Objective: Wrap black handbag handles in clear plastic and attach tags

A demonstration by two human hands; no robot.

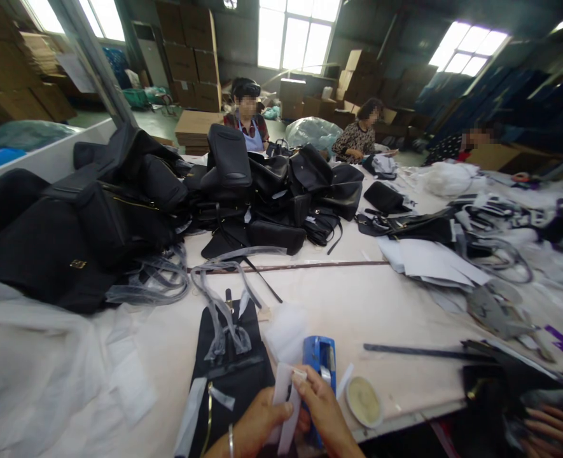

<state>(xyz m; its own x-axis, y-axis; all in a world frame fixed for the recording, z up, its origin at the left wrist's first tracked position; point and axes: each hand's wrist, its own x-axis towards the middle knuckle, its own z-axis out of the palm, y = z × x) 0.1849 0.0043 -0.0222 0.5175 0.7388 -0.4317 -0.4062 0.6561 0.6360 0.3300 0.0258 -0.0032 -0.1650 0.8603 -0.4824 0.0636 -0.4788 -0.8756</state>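
My left hand [257, 420], with a metal band at its wrist, is closed on a folded white strip [284, 388]. My right hand [326, 407] pinches the same strip from the other side near its top. A small dark piece shows between the strip's two layers; I cannot make out what it is. Under and left of my hands lies a black bag [233, 381] with a gold zipper and straps wrapped in clear plastic [219, 312]. Right behind my right hand stands a blue tape dispenser [318, 350], partly hidden. A round tub of pale yellowish stuff [364, 402] sits to the right.
Black bags [95, 235] are heaped along the left and back. White sheets [434, 264] and a dark strip [415, 351] lie to the right. Thin white wrapping [62, 369] covers the left front. A person's hand [553, 420] is at lower right; several people sit across the table.
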